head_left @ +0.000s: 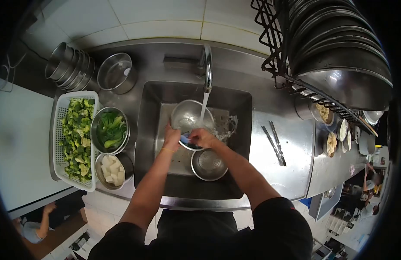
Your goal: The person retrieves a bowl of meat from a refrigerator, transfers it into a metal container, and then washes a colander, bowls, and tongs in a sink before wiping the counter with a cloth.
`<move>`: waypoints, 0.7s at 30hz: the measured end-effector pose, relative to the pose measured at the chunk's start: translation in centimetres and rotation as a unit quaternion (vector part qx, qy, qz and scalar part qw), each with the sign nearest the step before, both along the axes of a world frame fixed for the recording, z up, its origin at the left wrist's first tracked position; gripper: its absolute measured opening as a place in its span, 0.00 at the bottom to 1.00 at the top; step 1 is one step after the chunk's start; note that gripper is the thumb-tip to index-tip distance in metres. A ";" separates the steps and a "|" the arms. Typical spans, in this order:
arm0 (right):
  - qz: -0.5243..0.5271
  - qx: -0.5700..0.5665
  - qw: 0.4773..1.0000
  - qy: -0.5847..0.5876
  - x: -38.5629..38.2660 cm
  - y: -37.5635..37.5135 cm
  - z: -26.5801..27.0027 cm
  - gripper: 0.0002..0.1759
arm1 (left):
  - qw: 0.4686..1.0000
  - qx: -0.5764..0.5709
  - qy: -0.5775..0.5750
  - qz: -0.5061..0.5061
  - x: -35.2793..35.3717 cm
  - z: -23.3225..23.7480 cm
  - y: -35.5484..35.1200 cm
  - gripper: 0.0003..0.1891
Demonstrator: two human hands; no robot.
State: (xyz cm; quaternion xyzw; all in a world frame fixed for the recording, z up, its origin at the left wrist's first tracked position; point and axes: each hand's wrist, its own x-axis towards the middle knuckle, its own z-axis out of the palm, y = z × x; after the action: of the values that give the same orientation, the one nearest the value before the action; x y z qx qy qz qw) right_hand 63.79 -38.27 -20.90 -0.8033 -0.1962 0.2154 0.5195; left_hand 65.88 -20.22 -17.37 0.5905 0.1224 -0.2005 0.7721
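Observation:
Under the running tap (pixel 208 69), a metal bowl (pixel 183 113) is tilted inside the sink (pixel 148 151), with water falling into it. My left hand (pixel 171 138) grips the bowl's left rim. Inside the near side of the bowl, my right hand (pixel 202 138) has its fingers closed on a blue scrubbing cloth or pad (pixel 185 138); I cannot tell which. A second metal bowl (pixel 209 164) sits lower in the sink, just below my right hand. Water splashes to the right of the tilted bowl.
Left of the sink stand a white basket (pixel 56 125) of broccoli, a pot of leafy greens (pixel 110 132), a pot of white tofu-like cubes (pixel 113 170) and stacked pots (pixel 70 69). Tongs (pixel 275 143) lie on the right counter. A rack of pans (pixel 339 56) overhangs the upper right. Other people work at both lower edges.

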 end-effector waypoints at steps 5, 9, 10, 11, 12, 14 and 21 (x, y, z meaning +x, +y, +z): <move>-0.471 0.097 0.877 0.014 2.9 3.2 2.2 0.09 | 0.994 0.032 0.105 -0.024 -2.7 3.5 -4.5 0.27; -0.388 0.205 0.895 0.081 2.8 4.1 2.8 0.09 | 0.987 0.152 -0.003 -0.050 -0.8 3.1 -2.7 0.27; -0.388 0.206 0.895 0.082 3.8 3.2 2.6 0.09 | 0.987 0.153 -0.002 -0.050 -1.0 4.4 -3.4 0.27; -0.480 0.244 0.840 0.065 5.2 2.4 2.3 0.10 | 0.990 0.141 0.008 -0.024 -2.0 5.6 -4.3 0.28; -0.562 0.281 0.777 0.041 6.4 2.1 2.2 0.11 | 0.992 0.128 0.010 0.006 -2.0 7.1 -5.1 0.29; -0.450 0.227 0.863 0.028 3.9 3.3 6.0 0.12 | 0.978 0.207 0.018 -0.008 -0.2 7.9 -4.5 0.34; -0.315 0.001 0.932 -0.179 3.9 4.2 2.6 0.19 | 0.970 0.224 -0.074 0.065 0.6 5.1 -4.0 0.37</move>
State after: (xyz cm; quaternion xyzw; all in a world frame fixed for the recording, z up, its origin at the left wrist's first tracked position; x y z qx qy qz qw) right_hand 67.65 -34.07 -18.35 -0.8486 -0.0230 -0.1070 0.5176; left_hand 66.43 -24.17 -12.23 0.7522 0.1449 -0.0735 0.6386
